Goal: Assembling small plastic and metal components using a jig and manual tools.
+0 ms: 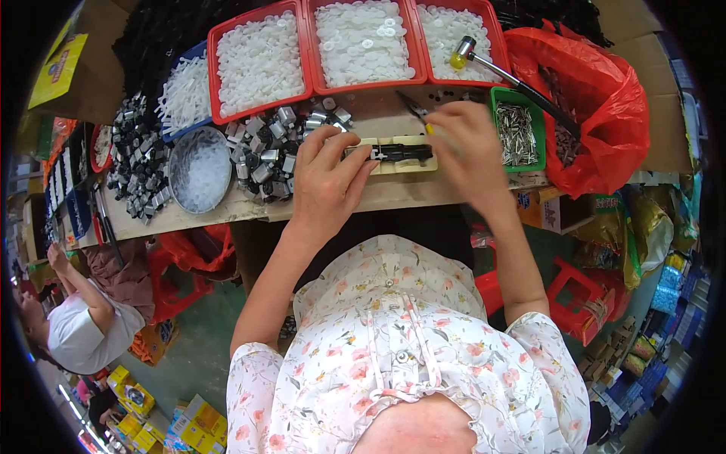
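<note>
A cream holding block [408, 164] lies near the table's front edge, with a long black plastic part [404, 152] set in its recess. My left hand [327, 178] is closed at the block's left end, its thumb and fingertips at the end of the black part, next to a small white piece [375, 153]. Over the block's right end is my right hand [467, 151], its fingers smeared by motion. Beside those fingers lie dark-jawed pliers [411, 104] with yellow handles; whether the hand grips them is unclear.
Three red trays [310, 53] of white plastic pieces line the back. A hammer [522, 83] spans the right tray and a red bag [631, 113]. Metal pins fill a green tray [541, 155]. Left are a metal bowl [200, 210] and piled metal-and-black parts [265, 163]. Another person [83, 325] sits far left.
</note>
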Demonstrator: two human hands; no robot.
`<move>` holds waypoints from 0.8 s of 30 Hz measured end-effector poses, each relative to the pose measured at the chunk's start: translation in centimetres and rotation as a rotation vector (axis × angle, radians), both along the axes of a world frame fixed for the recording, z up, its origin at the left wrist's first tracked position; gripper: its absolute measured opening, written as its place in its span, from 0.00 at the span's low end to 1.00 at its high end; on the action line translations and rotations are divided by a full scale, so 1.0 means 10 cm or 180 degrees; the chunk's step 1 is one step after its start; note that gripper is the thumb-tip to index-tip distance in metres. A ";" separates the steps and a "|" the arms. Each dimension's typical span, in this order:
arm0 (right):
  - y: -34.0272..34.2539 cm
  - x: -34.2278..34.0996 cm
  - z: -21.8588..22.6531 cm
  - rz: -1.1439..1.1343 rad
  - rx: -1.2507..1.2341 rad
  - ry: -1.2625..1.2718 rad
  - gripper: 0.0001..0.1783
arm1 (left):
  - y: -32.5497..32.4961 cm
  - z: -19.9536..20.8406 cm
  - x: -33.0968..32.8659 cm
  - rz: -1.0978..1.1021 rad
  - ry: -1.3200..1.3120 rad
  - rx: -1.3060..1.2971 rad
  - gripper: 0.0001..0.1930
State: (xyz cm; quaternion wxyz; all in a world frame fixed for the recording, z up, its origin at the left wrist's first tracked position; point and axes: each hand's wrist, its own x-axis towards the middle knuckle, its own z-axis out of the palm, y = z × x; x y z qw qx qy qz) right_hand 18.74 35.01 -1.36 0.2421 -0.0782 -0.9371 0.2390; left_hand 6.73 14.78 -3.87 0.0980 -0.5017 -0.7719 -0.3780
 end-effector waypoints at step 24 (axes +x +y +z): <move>0.90 0.57 -0.21 -0.1344 -0.0148 -0.0251 0.06 | 2.00 0.03 -0.65 -0.0565 0.0904 -0.1075 0.07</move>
